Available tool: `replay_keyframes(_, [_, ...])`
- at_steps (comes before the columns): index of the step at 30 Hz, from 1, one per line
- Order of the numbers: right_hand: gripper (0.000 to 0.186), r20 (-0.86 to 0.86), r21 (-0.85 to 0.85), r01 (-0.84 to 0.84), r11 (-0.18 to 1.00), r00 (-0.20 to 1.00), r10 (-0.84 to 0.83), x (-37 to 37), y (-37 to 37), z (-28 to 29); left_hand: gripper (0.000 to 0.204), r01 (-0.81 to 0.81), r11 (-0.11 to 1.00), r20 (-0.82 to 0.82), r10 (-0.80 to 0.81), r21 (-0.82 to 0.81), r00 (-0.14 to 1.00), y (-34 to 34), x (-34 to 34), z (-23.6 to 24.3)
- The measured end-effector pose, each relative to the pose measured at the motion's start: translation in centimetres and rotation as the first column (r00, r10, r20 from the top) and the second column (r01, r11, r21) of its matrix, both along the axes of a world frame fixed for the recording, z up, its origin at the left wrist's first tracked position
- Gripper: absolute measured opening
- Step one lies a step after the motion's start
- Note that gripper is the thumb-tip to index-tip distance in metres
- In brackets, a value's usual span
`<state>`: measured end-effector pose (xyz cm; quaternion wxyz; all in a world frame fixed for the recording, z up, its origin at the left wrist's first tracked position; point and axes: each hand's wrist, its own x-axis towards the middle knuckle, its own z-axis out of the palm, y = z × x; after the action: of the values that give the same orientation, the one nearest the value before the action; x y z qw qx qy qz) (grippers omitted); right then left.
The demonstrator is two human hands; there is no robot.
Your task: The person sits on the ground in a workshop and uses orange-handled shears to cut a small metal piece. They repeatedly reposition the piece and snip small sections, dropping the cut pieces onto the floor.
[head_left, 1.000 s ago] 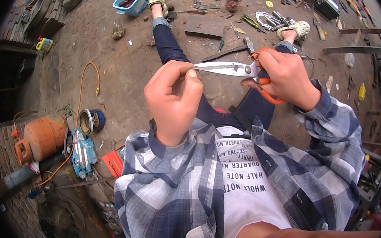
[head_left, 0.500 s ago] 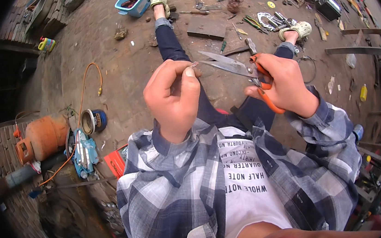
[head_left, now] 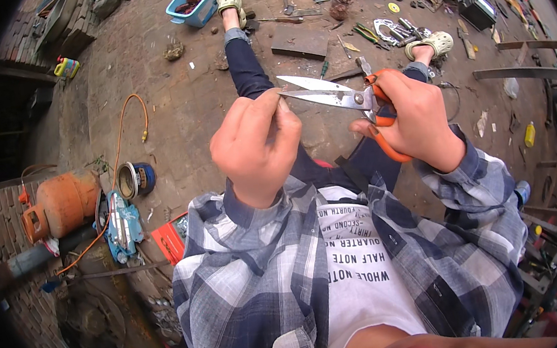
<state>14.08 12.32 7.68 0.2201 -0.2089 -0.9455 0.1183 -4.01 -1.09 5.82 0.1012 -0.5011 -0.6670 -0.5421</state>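
Orange-handled scissors [head_left: 345, 97] are gripped in my right hand [head_left: 411, 114], its fingers through and around the handles. Their blades are parted and point left, toward my left hand [head_left: 255, 146]. That hand is closed in a pinch, thumb against forefinger. Right at the pinch lie the blade tips, with the lower one touching or nearly touching the fingertips. Whatever is between those fingers is too small and too covered to make out. Both hands are held up in front of me, above my outstretched legs.
A blue basin [head_left: 196, 4] with dark reddish contents stands by my left foot. A flat metal block [head_left: 299, 43] and a hammer [head_left: 363, 66] lie between my legs. Pliers and metal parts lie near my right foot. An orange gas cylinder [head_left: 68, 203] stands at left.
My left fingertips have curled in, hiding the small bit seen between them before. The scissors have shifted slightly left and turned, their blades now catching the light.
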Motion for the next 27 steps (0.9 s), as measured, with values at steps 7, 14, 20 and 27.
replay_keyframes(7, [0.055, 0.046, -0.037, 0.068, 0.997, 0.997, -0.066, -0.4, 0.0, 0.0, 0.026, -0.129, 0.991, -0.238, 0.132, 0.028, 0.962, 0.7, -0.8, -1.4])
replay_keyframes(14, [0.06, 0.149, -0.225, 0.078, 0.971, 0.988, -0.044, -0.8, -0.3, 0.2, 0.025, -0.184, 0.983, -0.326, 0.181, 0.021, 0.928, 1.3, -1.1, -1.8])
replay_keyframes(20, [0.058, 0.222, -0.232, 0.103, 0.967, 0.974, -0.05, -1.1, -0.9, -0.2, 0.025, -0.195, 0.981, -0.355, 0.186, 0.009, 0.916, 1.3, -1.1, -2.4])
replay_keyframes(27, [0.054, 0.134, -0.047, 0.191, 0.98, 0.974, -0.184, -1.9, 0.3, -0.9, 0.02, -0.161, 0.987, -0.274, 0.148, -0.023, 0.95, 1.7, -1.1, -2.7])
